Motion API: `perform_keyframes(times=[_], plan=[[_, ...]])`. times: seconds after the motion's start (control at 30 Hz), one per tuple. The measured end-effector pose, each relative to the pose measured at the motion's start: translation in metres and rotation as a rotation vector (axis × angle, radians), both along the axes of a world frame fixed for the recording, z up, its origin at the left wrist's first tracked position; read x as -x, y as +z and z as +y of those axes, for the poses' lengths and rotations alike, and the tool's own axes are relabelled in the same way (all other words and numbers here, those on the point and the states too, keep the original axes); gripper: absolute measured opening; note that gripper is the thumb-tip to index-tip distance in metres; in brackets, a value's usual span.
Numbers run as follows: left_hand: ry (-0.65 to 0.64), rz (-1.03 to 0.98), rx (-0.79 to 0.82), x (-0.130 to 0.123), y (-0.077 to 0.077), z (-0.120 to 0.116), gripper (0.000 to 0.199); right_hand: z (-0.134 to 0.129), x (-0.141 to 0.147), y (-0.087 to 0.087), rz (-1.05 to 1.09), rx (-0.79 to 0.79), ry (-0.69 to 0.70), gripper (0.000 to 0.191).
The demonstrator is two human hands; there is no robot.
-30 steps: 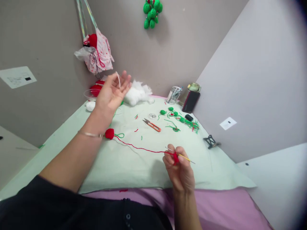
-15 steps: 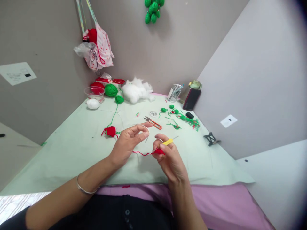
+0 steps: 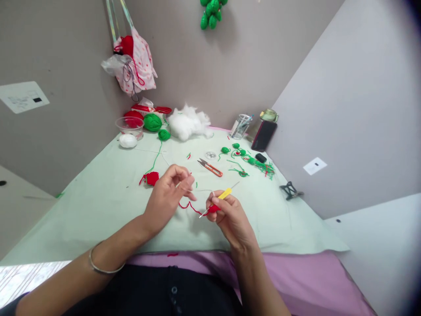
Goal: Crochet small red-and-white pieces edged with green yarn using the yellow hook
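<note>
Watching from beside the table, I see the left hand [image 3: 169, 195] drawn in close to the right hand [image 3: 230, 217], with the white strand [image 3: 204, 190] now crossing the gap between them. A second ago that left hand was up beside the white stuffing [image 3: 189, 124], well apart from its partner, and the red strand [image 3: 190, 203] ran nearly straight to the right fingers; now it dips slack just below the left fingertips. Half a second ago the left fingers reached out towards the snips [image 3: 210, 167]; now they are curled, thumb against fingers, seemingly pinching the white strand, though how firmly I can't tell. The right thumb and fingers are closed on the hook [image 3: 225, 193] and the red piece [image 3: 213, 209], the metal tip poking out on the side facing the left hand. The white strand makes a small loop at the right fingers, so, as I judge it, white yarn is being brought to the red work. Beyond the left knuckles lies the red bundle [image 3: 151, 178], which neither hand grips; the snips sit past both sets of fingertips.
</note>
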State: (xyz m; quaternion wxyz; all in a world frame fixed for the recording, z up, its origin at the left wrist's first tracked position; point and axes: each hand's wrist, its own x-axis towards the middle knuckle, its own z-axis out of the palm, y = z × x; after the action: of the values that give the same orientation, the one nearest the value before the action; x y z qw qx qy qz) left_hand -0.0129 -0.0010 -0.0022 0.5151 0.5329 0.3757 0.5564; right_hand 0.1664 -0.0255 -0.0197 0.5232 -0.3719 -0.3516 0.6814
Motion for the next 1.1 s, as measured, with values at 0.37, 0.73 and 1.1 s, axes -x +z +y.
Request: perform_keyframes(times=[0.37,0.73,1.1], plan=[[-0.272,-0.152,-0.027,-0.022,0.008,0.004,0.037,-0.008,0.000,-0.001,-0.031,-0.041,0.039,0.025],[-0.199,-0.048,0.079,-0.026,-0.008,0.001,0.019,-0.010,0.001,-0.004,-0.084,-0.177,-0.147,0.024],[-0.203,-0.163,0.229,-0.036,-0.006,-0.002,0.026,-0.020,0.004,-0.003,-0.416,-0.678,-0.594,0.013]])
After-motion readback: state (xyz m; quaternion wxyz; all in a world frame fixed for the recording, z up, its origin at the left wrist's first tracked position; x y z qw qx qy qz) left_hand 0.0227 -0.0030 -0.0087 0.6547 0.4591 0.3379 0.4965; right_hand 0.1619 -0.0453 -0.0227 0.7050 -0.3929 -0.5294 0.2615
